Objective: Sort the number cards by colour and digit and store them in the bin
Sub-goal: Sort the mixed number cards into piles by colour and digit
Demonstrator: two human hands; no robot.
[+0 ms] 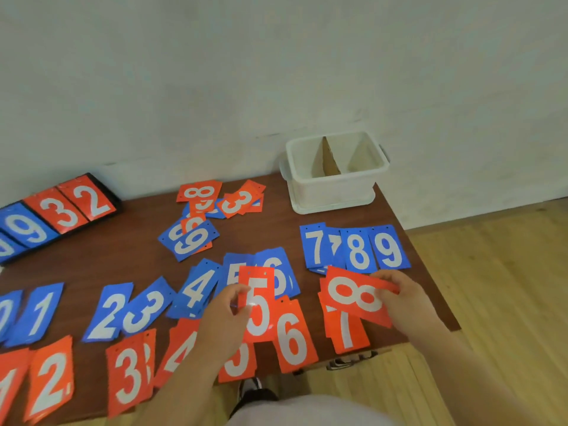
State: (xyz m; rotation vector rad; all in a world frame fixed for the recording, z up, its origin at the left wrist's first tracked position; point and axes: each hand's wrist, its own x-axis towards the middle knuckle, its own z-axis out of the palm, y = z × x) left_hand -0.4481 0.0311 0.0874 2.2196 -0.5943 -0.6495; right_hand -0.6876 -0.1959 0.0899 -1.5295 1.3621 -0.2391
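Right, left hand (222, 318) pinches a red 5 card (258, 305) upright above the red row; right hand (402, 298) pinches a red 8 card (358, 295) sideways, over the red 7 pile (347, 333); blue piles 0 to 9 run along the brown table (123, 259), red piles 1 to 7 in the row nearer the person; an unsorted heap (203, 219) of mixed cards lies mid-table; white bin (335, 179) with a cardboard divider (325, 158) sits at the far right corner, no cards visible inside; a flip scoreboard (61, 210) at far left shows 9, 3, 2.
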